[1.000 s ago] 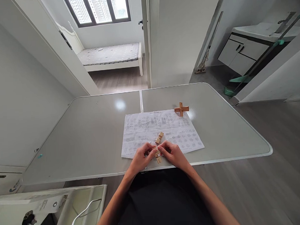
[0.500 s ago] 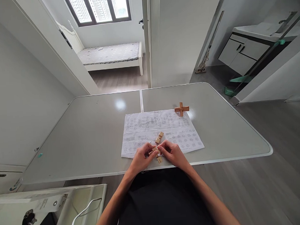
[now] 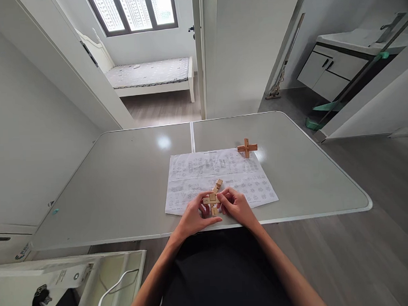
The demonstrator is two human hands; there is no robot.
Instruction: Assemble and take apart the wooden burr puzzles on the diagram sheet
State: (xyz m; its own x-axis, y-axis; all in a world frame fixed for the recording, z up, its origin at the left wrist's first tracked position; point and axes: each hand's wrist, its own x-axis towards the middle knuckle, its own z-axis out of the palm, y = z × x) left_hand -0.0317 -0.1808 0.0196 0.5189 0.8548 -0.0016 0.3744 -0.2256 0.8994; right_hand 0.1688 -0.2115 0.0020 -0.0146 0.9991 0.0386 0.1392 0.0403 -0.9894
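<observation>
In front of me, several pale notched wooden puzzle pieces [image 3: 212, 199] are fitted crosswise into a small cluster. My left hand [image 3: 195, 214] curls its fingers around the cluster's left side, while its thumb stretches out below, away from the wood. The thumb and fingers of my right hand [image 3: 236, 207] pinch the cluster's right end; the fingertips are partly hidden. Just beyond the hands, a loose notched wooden piece [image 3: 219, 184] lies slanted on the printed instruction sheet [image 3: 186, 172]. A darker brown wooden cross puzzle [image 3: 246, 148] rests at the sheet's far right corner.
The sheet lies on a glossy grey table [image 3: 117, 188] with a pale rim and a seam across it. Left below the table is a pale open unit with a white cable [image 3: 111, 288]. A bed [image 3: 149, 74] shows through the doorway ahead.
The cluster has turned and lifted into fuller view between my fingers. My left thumb has moved off the wood and stretched out; my right hand keeps its pinch.
</observation>
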